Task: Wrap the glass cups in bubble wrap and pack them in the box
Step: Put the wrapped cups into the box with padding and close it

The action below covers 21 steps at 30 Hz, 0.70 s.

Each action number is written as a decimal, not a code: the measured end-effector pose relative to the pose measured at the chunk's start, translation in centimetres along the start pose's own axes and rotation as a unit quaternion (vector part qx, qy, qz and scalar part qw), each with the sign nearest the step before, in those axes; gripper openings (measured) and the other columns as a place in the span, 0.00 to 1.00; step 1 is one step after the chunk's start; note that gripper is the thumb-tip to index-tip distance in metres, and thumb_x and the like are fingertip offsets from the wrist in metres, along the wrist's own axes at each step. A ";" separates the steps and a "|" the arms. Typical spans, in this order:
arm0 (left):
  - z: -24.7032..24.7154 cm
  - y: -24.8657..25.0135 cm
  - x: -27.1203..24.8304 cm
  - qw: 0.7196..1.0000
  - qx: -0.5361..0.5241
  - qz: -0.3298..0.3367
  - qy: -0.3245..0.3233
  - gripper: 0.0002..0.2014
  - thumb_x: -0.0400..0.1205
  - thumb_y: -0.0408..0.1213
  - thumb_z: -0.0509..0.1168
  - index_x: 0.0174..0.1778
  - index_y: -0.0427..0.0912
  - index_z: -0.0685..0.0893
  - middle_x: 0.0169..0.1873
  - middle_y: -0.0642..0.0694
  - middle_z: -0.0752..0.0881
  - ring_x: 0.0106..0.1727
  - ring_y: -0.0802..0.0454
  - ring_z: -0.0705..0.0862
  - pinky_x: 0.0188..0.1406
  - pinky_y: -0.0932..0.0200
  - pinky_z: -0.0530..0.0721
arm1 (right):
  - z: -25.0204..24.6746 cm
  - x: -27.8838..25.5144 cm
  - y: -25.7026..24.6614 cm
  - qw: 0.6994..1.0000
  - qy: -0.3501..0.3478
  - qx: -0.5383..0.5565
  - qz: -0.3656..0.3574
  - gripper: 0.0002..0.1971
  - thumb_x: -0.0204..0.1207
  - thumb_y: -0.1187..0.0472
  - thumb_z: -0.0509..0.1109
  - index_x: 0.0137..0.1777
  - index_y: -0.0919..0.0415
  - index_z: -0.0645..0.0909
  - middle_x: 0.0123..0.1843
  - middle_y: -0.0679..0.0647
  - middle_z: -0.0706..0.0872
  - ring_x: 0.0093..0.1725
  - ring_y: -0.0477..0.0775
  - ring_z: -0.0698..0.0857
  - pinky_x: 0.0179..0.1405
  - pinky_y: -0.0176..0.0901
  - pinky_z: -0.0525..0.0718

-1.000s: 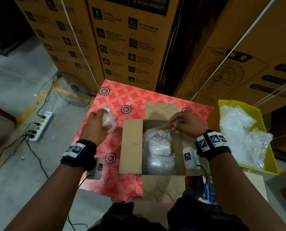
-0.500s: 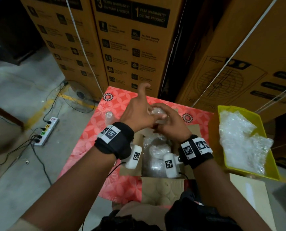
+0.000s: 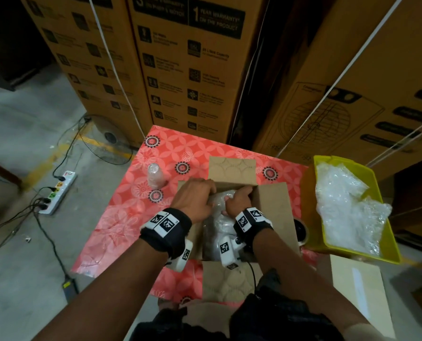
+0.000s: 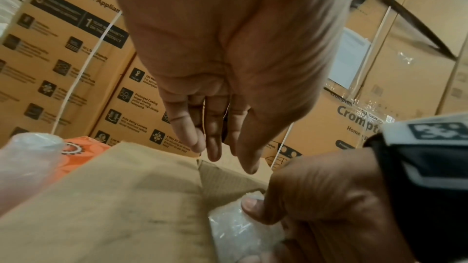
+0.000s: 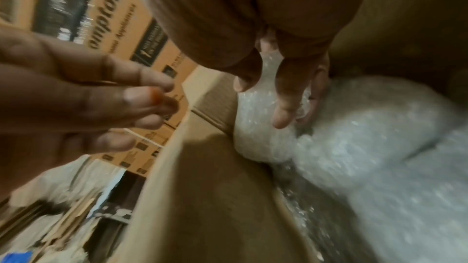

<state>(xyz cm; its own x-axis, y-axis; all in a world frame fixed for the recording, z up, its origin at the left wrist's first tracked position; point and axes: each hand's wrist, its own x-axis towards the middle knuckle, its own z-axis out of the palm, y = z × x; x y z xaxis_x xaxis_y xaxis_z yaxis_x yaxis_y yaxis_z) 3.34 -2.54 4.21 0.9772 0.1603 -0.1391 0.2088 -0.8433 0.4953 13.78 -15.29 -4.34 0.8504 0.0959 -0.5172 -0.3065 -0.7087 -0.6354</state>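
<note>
The right hand (image 3: 238,199) grasps a wrapped cup (image 5: 255,127) at the far end of the box (image 3: 275,210), fingers curled round it. The left hand (image 3: 196,200), fingers relaxed, hovers just left. Another wrapped cup (image 3: 156,175) stands farther left on the table (image 3: 121,217).

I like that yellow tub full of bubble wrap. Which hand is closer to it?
The right hand. It is inside the brown cardboard box, beside the yellow plastic tub. The left hand is at the box's far side.
</note>
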 end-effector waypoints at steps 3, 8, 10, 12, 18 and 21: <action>0.1 -0.3 -0.7 1.000 0.009 -0.014 -0.025 0.11 0.79 0.30 0.74 0.56 0.45 0.89 0.56 0.44 0.88 0.59 0.44 0.85 0.50 0.50 0.85 | 0.0 -0.4 0.2 0.996 0.059 -0.060 -0.010 0.30 0.86 0.60 0.70 0.78 0.67 0.55 0.70 0.73 0.82 0.64 0.78 0.87 0.64 0.66 0.88; 0.1 -0.4 -1.2 0.999 0.007 -0.015 -0.034 0.12 0.81 0.31 0.73 0.60 0.44 0.88 0.59 0.44 0.86 0.58 0.42 0.86 0.46 0.52 0.82 | -0.9 -0.9 0.0 0.951 0.097 -0.283 -0.080 0.36 0.88 0.53 0.71 0.81 0.76 0.58 0.73 0.71 0.81 0.67 0.71 0.87 0.62 0.58 0.86; 0.0 -0.2 -1.4 0.999 0.012 -0.008 -0.039 0.10 0.81 0.31 0.73 0.58 0.44 0.88 0.58 0.44 0.86 0.57 0.43 0.86 0.45 0.52 0.83 | -1.4 -1.1 -0.5 0.922 0.101 -0.358 -0.105 0.33 0.88 0.54 0.71 0.80 0.76 0.62 0.74 0.71 0.77 0.67 0.68 0.87 0.61 0.55 0.88; 0.0 -0.2 -1.5 0.999 0.013 0.001 -0.041 0.09 0.80 0.30 0.71 0.56 0.43 0.88 0.56 0.43 0.86 0.55 0.43 0.87 0.44 0.52 0.84 | -2.0 -1.3 -1.0 0.889 0.100 -0.421 -0.149 0.23 0.89 0.60 0.66 0.77 0.75 0.70 0.74 0.73 0.75 0.66 0.69 0.85 0.61 0.55 0.87; 0.5 -0.7 -1.3 0.999 0.012 -0.008 -0.038 0.10 0.79 0.30 0.69 0.54 0.41 0.90 0.55 0.41 0.86 0.56 0.41 0.86 0.48 0.47 0.88 | -1.9 -3.4 -0.3 0.821 -0.033 -0.511 -0.254 0.14 0.86 0.69 0.61 0.68 0.68 0.83 0.68 0.67 0.85 0.67 0.69 0.86 0.64 0.58 0.87; 1.6 -1.1 -1.3 0.999 0.025 -0.029 -0.038 0.13 0.77 0.34 0.71 0.57 0.41 0.90 0.59 0.42 0.82 0.64 0.38 0.81 0.56 0.41 0.88 | -1.6 -3.0 -0.2 0.809 -0.065 -0.526 -0.254 0.17 0.86 0.70 0.62 0.71 0.68 0.83 0.73 0.67 0.82 0.71 0.69 0.84 0.68 0.59 0.86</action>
<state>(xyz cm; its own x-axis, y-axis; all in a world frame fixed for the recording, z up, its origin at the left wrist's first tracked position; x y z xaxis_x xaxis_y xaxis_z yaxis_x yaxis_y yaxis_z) 1.84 -2.62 2.51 0.9572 0.1723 -0.2324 0.2617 -0.8581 0.4418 11.97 -16.59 -1.76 0.6792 0.5857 -0.4423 0.6604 -0.7506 0.0201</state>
